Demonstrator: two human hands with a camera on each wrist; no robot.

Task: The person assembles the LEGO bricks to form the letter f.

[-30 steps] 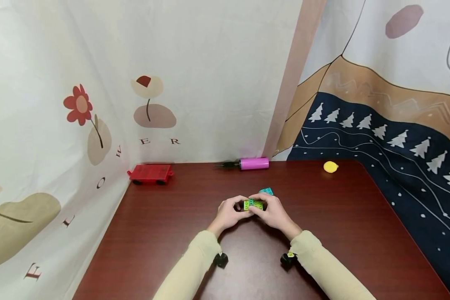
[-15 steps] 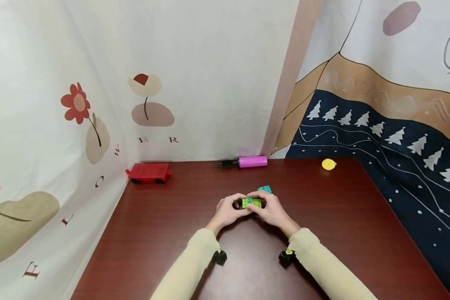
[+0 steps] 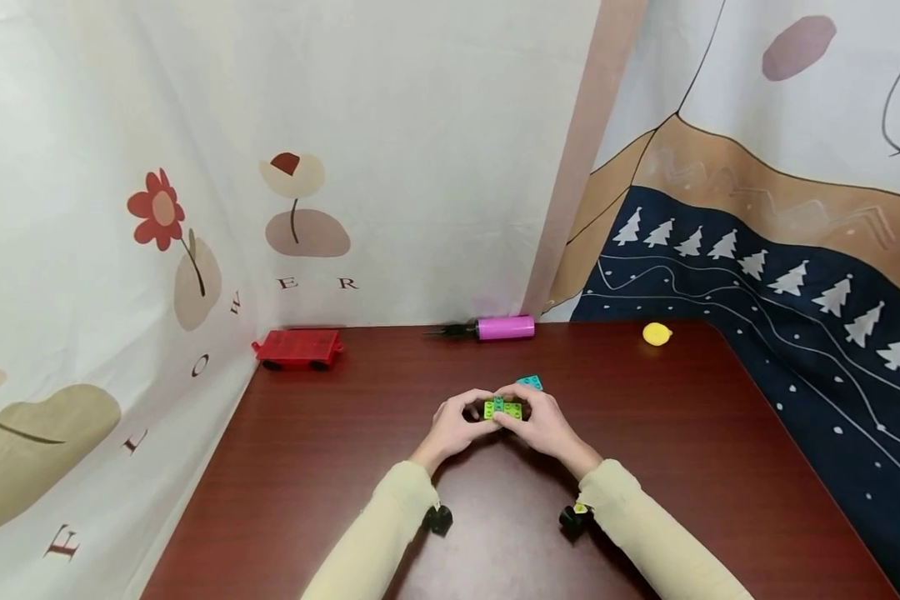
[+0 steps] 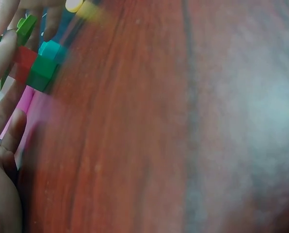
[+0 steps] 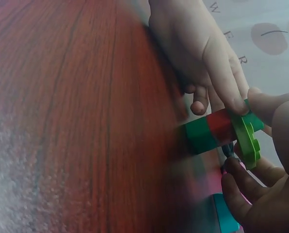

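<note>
A small stack of toy building bricks stands between both hands at the middle of the table. Seen from the right wrist, it has a dark green brick (image 5: 200, 137) at the bottom, a red brick (image 5: 221, 127) above, then a wider lime brick (image 5: 246, 143) with a green brick (image 5: 252, 120) on top. My left hand (image 3: 456, 425) pinches the stack from the left, its thumb against the red and lime bricks. From the right, my right hand (image 3: 543, 423) grips the upper bricks, thumb on the green one. Just behind the right fingers lies a teal brick (image 3: 530, 382).
A red toy wagon (image 3: 298, 348) stands at the back left of the brown table (image 3: 330, 467). A pink hand pump (image 3: 506, 327) with a black nozzle lies along the back edge. A yellow toy lemon (image 3: 657, 334) sits at the back right. Printed curtains (image 3: 420, 167) border the table.
</note>
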